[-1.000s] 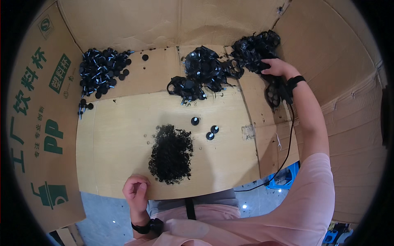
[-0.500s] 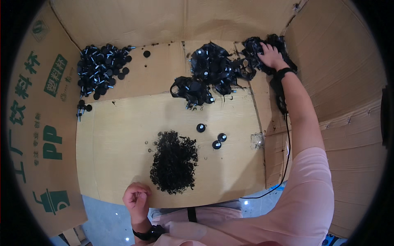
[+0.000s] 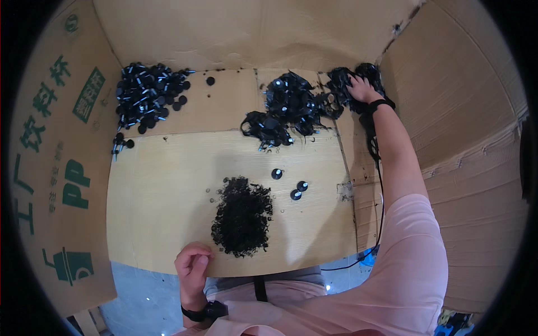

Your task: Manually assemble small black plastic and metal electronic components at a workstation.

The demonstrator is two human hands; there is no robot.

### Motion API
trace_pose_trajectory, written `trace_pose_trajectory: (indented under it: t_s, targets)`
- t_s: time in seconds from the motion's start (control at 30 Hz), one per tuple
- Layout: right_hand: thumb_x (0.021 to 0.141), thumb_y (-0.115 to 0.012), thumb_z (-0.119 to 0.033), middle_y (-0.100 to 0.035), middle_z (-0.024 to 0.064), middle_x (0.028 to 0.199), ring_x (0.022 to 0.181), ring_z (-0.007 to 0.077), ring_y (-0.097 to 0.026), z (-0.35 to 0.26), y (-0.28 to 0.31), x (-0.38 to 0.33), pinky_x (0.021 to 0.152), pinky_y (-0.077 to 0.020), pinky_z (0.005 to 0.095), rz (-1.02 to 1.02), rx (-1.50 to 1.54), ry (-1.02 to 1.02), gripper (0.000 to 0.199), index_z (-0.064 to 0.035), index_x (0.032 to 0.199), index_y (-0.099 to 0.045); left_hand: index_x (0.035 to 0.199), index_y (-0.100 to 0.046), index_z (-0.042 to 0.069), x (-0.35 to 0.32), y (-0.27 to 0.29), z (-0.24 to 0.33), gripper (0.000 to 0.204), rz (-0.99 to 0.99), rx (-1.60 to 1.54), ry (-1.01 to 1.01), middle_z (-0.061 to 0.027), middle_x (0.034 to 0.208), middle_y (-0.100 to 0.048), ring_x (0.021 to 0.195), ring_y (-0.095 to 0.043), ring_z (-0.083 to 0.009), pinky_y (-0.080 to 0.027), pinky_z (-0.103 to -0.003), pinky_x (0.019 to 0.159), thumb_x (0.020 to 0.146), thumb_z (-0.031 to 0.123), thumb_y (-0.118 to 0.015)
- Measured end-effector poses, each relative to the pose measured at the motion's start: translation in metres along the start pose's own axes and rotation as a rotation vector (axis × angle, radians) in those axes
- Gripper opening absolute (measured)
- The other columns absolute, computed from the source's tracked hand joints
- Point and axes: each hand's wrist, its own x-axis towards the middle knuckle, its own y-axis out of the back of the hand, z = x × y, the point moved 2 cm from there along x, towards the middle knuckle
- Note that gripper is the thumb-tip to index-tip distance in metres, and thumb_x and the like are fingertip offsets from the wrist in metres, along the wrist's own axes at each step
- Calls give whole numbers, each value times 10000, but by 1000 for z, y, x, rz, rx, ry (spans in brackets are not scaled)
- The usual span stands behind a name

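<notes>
At the far right corner my right hand (image 3: 363, 89) lies with spread fingers on a heap of shiny black scraps (image 3: 339, 81). It touches the heap from above, and the fingertips are partly lost against the dark material. My left hand (image 3: 193, 264) is by the near edge of the table, thumb and fingers curled together; anything inside them is hidden. Close to it lies a pile of small black rings (image 3: 242, 218). Three round black knobs with pale metal centres, one of them a knob (image 3: 277, 174) standing apart, sit right of that pile.
Black round-headed bolts (image 3: 147, 95) are heaped at the far left. Black scraps mixed with bolts (image 3: 290, 101) lie at the back middle. Cardboard walls (image 3: 179, 33) enclose the table's sides and back. A black cable (image 3: 382, 196) runs along the right side beneath my right arm.
The whole view has shifted slightly. My right hand stays on the black heap, its fingers a little more spread. My left hand stays curled near the table's front edge.
</notes>
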Motion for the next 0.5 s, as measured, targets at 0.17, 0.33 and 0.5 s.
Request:
trace_pose_trajectory:
  t_s: [0.17,0.33,0.5]
  targets:
    - [823,-555,-249,-624,167,1122,1058,331,-585,-9,61,-36,909,-467,402,394,139,188,374,-114,1167,-612,899,-578,-4,0,2,-3,46,-40,-111,32,-88,863,-575,783,-551,-161,-440,-275,706,869,30,-569]
    - [759,-525,-58,-656,156,1005,970,322,-616,-37,79,-95,823,-500,388,464,264,393,331,-64,1072,-632,896,-567,-5,2,-5,1,39,-50,-68,68,-81,860,-565,785,-548,-150,-444,-267,715,869,-3,-538]
    - [681,-567,60,-639,162,1023,983,304,-602,-57,31,-120,878,-465,366,202,331,686,489,-39,1160,-577,892,-558,-5,3,-3,-3,40,-55,-62,14,-78,855,-567,788,-548,-146,-445,-266,719,869,-8,-526]
